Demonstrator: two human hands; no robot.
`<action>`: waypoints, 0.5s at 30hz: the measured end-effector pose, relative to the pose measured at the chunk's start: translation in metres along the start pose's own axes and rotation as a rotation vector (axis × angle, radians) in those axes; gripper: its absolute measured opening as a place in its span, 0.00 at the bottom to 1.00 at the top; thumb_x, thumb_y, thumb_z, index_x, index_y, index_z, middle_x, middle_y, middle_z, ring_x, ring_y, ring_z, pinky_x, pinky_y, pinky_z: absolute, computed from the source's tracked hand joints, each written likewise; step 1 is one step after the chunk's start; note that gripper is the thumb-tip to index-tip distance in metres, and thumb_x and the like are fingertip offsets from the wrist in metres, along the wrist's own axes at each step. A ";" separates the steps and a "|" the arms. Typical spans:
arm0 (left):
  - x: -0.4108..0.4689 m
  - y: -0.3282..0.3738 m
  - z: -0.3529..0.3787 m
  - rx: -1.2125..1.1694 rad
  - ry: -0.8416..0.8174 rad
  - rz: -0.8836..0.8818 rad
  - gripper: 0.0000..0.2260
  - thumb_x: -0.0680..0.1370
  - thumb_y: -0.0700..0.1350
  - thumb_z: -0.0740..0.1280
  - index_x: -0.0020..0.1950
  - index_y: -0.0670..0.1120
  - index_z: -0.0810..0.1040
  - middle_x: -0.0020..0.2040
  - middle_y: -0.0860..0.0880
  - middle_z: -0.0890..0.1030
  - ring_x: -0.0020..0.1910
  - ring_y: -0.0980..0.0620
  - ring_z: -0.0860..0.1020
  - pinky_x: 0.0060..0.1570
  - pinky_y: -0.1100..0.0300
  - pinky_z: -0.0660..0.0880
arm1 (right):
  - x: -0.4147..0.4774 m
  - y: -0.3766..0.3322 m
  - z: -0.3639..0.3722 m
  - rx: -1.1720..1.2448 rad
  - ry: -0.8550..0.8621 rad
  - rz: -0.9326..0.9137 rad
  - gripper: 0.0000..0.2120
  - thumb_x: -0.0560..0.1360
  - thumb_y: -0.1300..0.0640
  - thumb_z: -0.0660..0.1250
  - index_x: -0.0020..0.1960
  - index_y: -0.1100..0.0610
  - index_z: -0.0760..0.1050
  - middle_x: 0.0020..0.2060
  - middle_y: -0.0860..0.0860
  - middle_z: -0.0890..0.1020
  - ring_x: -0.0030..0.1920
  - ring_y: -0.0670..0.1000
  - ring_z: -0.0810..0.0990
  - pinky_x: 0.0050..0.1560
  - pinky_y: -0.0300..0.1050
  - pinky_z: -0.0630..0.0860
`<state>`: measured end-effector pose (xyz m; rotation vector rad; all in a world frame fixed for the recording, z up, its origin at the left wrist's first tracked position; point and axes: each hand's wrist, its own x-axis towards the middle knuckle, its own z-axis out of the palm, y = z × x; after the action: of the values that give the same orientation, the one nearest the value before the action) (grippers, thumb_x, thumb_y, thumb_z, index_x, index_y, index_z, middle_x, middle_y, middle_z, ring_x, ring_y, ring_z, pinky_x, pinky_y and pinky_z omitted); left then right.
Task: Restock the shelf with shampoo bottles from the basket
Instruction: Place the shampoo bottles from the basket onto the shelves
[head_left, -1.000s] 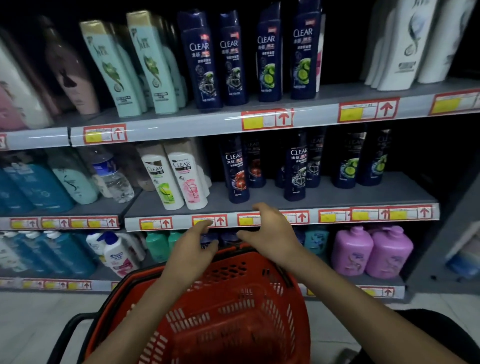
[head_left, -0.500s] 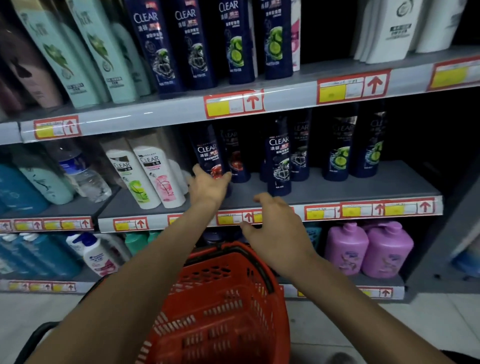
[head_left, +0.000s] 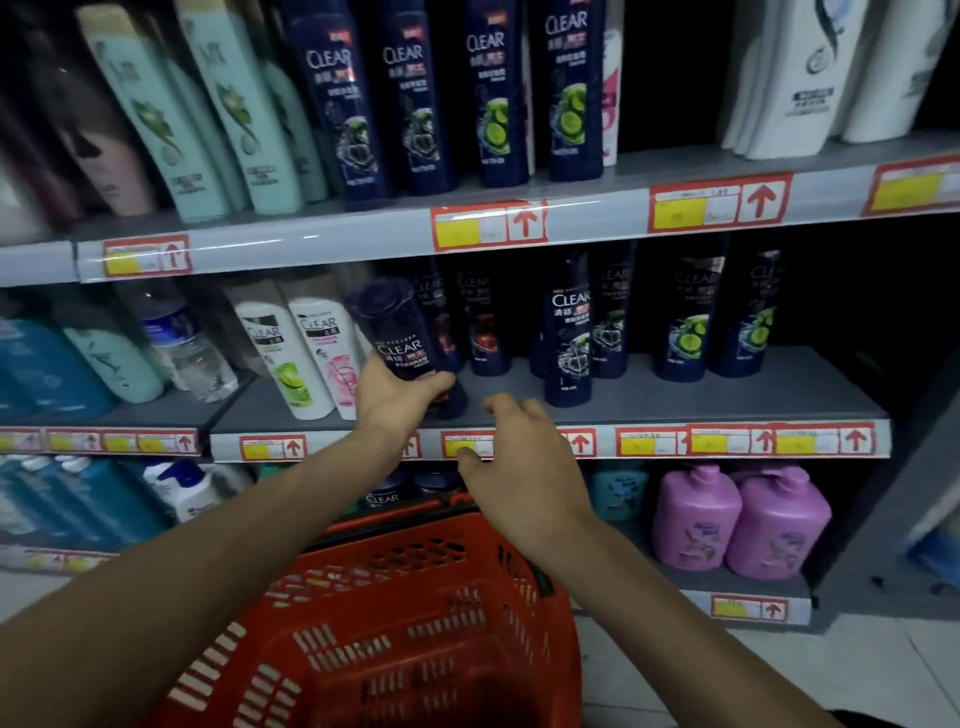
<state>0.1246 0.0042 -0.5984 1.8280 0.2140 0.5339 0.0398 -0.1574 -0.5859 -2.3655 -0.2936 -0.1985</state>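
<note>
My left hand (head_left: 396, 397) grips the lower part of a dark blue CLEAR shampoo bottle (head_left: 397, 332), which tilts toward me at the front of the middle shelf (head_left: 727, 400). Just to its right, my right hand (head_left: 519, 467) hovers in front of the shelf edge with loosely spread fingers and holds nothing. The red plastic basket (head_left: 415, 623) sits below both arms; what it holds is not visible. More dark blue CLEAR bottles (head_left: 569, 348) stand upright further back and to the right on the same shelf.
White CLEAR bottles (head_left: 306, 358) and a clear water bottle (head_left: 187, 348) stand left of the held bottle. The top shelf carries green, blue and white bottles. Purple jugs (head_left: 737, 519) sit on the bottom shelf. Bare grey shelf lies at the middle shelf's right end.
My left hand rose from the basket rim to the middle shelf, took hold of the dark blue bottle and tipped it toward me. My right hand lifted toward the shelf edge.
</note>
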 end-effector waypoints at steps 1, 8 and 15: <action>-0.008 0.004 -0.010 0.003 0.004 0.027 0.16 0.67 0.39 0.78 0.53 0.46 0.82 0.45 0.52 0.87 0.46 0.56 0.85 0.49 0.57 0.82 | 0.001 -0.003 0.003 0.001 0.005 0.002 0.21 0.80 0.50 0.68 0.70 0.53 0.68 0.62 0.52 0.71 0.57 0.55 0.78 0.52 0.51 0.79; -0.059 0.006 -0.095 0.012 -0.029 0.010 0.17 0.67 0.32 0.79 0.53 0.41 0.81 0.44 0.51 0.86 0.42 0.59 0.84 0.40 0.67 0.78 | 0.010 -0.006 0.026 -0.025 -0.003 0.011 0.24 0.79 0.53 0.69 0.73 0.53 0.69 0.65 0.52 0.72 0.56 0.55 0.79 0.49 0.46 0.76; -0.102 -0.026 -0.133 -0.043 0.059 -0.109 0.20 0.69 0.36 0.80 0.51 0.54 0.76 0.48 0.57 0.83 0.43 0.71 0.79 0.47 0.69 0.75 | 0.019 -0.002 0.055 -0.161 -0.044 -0.016 0.23 0.75 0.55 0.72 0.69 0.54 0.74 0.59 0.53 0.76 0.57 0.56 0.78 0.52 0.47 0.75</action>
<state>-0.0233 0.0849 -0.6171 1.7497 0.3373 0.5123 0.0612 -0.1145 -0.6199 -2.5298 -0.3282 -0.1839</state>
